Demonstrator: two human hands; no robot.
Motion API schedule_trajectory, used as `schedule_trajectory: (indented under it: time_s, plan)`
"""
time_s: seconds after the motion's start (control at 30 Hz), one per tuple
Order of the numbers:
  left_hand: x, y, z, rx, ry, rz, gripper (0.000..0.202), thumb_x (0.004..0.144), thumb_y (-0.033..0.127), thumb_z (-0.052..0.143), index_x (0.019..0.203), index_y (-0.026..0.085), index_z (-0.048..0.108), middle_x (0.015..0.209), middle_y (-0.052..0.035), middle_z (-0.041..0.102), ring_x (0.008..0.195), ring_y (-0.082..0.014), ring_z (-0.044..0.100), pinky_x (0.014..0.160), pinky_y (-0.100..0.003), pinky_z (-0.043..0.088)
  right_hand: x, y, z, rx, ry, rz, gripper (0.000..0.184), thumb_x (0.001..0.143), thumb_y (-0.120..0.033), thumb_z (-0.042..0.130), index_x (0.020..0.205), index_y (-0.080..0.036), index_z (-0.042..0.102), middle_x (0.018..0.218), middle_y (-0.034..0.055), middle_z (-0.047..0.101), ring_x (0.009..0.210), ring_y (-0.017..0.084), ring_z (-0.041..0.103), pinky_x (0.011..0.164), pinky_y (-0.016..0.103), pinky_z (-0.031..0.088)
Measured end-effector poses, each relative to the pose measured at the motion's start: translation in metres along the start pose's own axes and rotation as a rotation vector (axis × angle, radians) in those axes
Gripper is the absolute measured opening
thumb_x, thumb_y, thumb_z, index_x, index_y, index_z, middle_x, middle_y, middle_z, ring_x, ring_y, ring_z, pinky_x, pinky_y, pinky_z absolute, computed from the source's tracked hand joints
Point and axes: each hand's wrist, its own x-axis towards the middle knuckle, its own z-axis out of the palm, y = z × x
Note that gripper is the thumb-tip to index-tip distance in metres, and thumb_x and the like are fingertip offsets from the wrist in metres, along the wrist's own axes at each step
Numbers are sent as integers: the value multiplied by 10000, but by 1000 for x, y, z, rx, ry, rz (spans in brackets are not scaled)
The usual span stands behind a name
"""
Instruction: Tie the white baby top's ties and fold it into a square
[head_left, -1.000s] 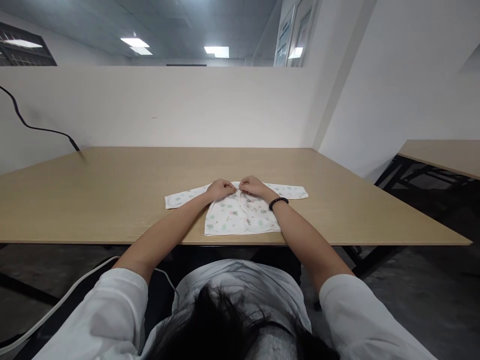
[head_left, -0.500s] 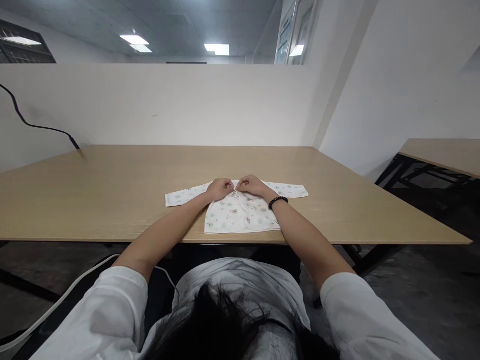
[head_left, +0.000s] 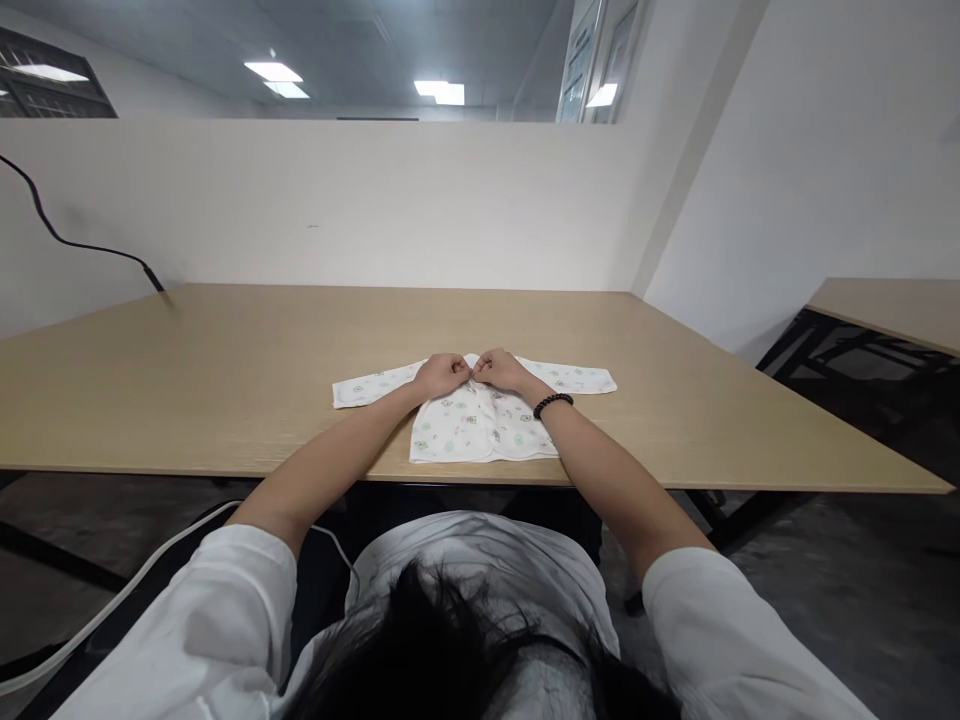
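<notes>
Room: a plain office-like space with a white partition wall [head_left: 300, 200] across the back and rectangular ceiling lights [head_left: 274, 72] above it, upper middle of the frame.

Surface: a broad, light oak-veneer table [head_left: 225, 380] filled the middle of the frame. A thin black cable [head_left: 67, 230] ran down the wall at upper left to the far corner of the table.

Item: a white cotton long-sleeved baby top [head_left: 465, 435], printed with small green and pink motifs, lay flat at table centre near the front edge. Its sleeves stretched straight out to either side, which kept the front panels square and its central opening facing up within reach.

Hands: the left hand [head_left: 442, 375] and right hand [head_left: 499, 370] were drawn narrow, the fingers curled into pinches that nearly met at the neck of the top. Both pinched the cloth there, though any fastening between the fingertips was hidden. A black beaded bracelet [head_left: 553, 404] circled the right wrist.

Arms: both reached forward over the table edge from white shirt sleeves [head_left: 217, 620], converging on the centre of the top.

Also present: a second wooden table [head_left: 892, 315] at the right edge of the frame.
</notes>
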Motion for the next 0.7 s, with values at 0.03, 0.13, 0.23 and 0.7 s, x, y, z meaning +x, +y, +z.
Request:
schedule_trajectory:
  time_s: [0.03, 0.13, 0.23, 0.7]
  plan:
    - [0, 0, 0, -6, -2, 2, 210, 800, 339, 584, 780, 187, 728, 730, -29, 706, 695, -186, 620, 588, -261, 407, 0, 0, 0, -3, 0, -3, 69, 653, -187, 634, 691, -147, 675, 577, -10, 603, 573, 118, 505, 556, 232, 352]
    - [2, -1, 0, -14, -13, -11, 172, 789, 303, 588, 751, 186, 708, 713, -25, 697, 684, -179, 614, 592, -260, 406, 2, 0, -2, 27, -26, -11, 49, 637, -197, 622, 650, -154, 641, 564, -15, 580, 570, 117, 496, 546, 231, 344]
    - [4, -2, 0, -7, -24, -13, 154, 788, 289, 594, 726, 187, 691, 705, -28, 695, 678, -180, 613, 593, -262, 409, 3, 1, -4, 94, -85, 7, 93, 637, -230, 608, 579, -169, 568, 514, -29, 508, 515, 104, 429, 497, 237, 301]
    - [-1, -4, -4, 0, -32, 121, 146, 807, 282, 587, 891, 211, 684, 678, 8, 634, 640, -167, 568, 592, -254, 366, 3, 4, -7, 88, -22, 77, 109, 682, -233, 637, 618, -173, 572, 499, -35, 476, 474, 100, 380, 478, 257, 259]
